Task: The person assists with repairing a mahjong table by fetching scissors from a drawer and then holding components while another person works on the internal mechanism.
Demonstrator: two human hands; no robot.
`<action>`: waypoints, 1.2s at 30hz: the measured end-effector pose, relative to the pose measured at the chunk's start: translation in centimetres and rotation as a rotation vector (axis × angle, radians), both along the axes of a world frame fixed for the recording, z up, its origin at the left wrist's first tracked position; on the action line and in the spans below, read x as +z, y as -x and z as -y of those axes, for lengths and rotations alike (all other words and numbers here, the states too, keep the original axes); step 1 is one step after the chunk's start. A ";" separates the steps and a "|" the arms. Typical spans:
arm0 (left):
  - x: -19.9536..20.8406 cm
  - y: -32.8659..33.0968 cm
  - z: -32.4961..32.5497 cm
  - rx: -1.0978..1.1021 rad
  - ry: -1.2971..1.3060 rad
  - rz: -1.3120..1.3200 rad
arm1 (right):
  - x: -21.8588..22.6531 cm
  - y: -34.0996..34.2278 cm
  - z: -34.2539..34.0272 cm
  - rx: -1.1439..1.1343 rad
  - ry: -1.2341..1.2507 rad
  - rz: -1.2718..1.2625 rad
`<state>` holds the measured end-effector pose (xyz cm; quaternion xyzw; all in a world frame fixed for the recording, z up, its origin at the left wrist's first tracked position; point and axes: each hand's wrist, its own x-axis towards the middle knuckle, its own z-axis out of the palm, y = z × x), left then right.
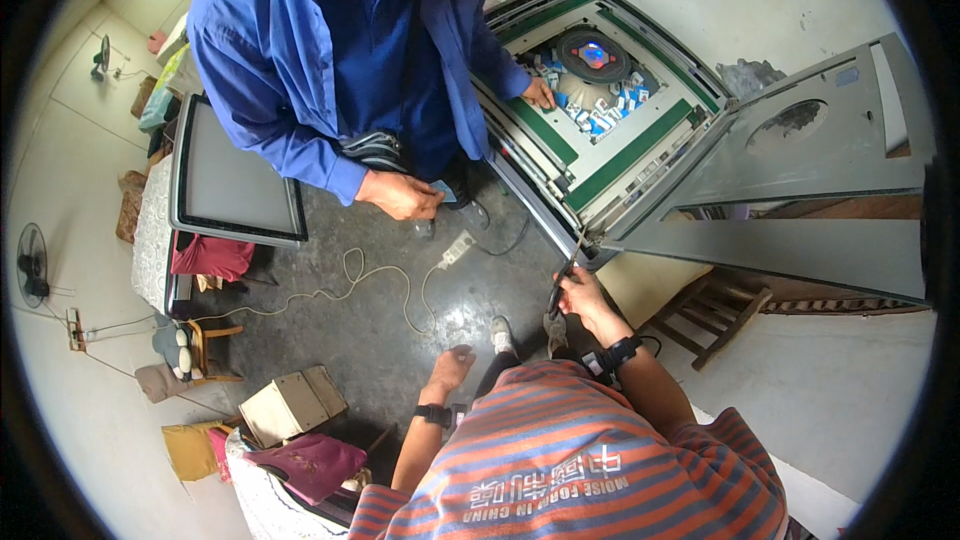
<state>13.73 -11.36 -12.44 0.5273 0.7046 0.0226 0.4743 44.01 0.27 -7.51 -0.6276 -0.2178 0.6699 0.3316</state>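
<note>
My right hand (584, 296) is closed around a dark-handled tool (562, 282) with a slim metal end. Its exact kind is hard to make out. The metal end points up at the near corner of an opened automatic mahjong table (620, 176). Blue-and-white mahjong tiles (604, 122) lie in the table's middle, around a round black centre unit (593, 54). My left hand (452, 368) hangs over the floor, away from the table, fingers curled in with nothing visible in them.
A co-worker in blue (385, 70) stands at the table's left, one hand on its frame, the other holding a small blue piece (443, 191). A grey hinged panel (800, 160) stands raised at right. A cable with a white power strip (457, 248) crosses the floor. A wooden stool (708, 316) stands right.
</note>
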 end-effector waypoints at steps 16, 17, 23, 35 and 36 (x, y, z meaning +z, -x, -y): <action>-1.7 0.6 0.4 0.019 -0.006 0.013 | -0.7 0.3 0.0 0.030 0.013 -0.022; -1.5 0.5 0.3 0.024 0.004 0.015 | -1.2 0.2 0.0 0.029 0.016 -0.014; -1.0 0.4 0.1 0.040 0.015 0.018 | -1.3 0.5 -0.1 0.031 0.014 -0.029; -0.7 0.3 -0.4 0.051 0.026 0.035 | -1.8 0.4 -0.3 0.027 0.019 -0.038; -0.6 0.3 -0.5 0.050 0.020 0.044 | -1.5 0.5 -0.4 0.021 0.023 -0.026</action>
